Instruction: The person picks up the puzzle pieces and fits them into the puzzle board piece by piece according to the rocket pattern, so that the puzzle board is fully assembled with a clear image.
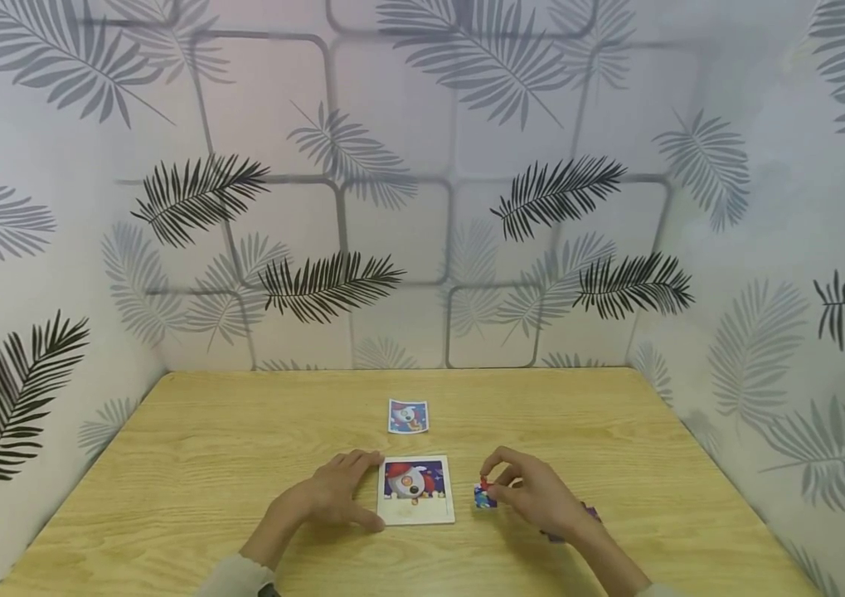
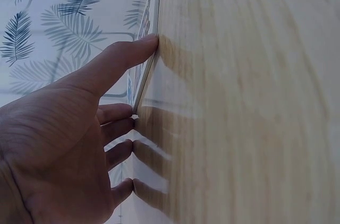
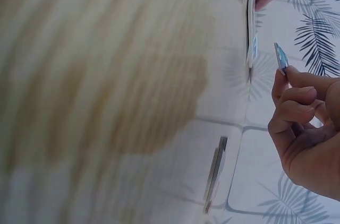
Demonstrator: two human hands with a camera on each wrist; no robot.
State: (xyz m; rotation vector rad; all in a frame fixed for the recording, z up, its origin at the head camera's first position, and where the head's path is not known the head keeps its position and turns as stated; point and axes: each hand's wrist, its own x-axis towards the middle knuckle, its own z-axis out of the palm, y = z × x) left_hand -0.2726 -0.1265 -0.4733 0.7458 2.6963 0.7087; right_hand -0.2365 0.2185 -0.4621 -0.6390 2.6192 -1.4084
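Observation:
A white-framed jigsaw puzzle lies on the table, its upper part filled with a cartoon picture and its lower part pale and bare. My left hand rests along the puzzle's left side, thumb at the frame's edge and the other fingers spread toward its far corner. Right of the frame, my right hand pinches a small blue-and-red puzzle piece between thumb and index finger. In the right wrist view that piece is held up edge-on, above the tabletop.
Beyond the frame lies a small picture card with a similar cartoon. Several purple puzzle pieces sit beside my right wrist, partly hidden by it. The wooden table meets leaf-patterned walls at the back and sides.

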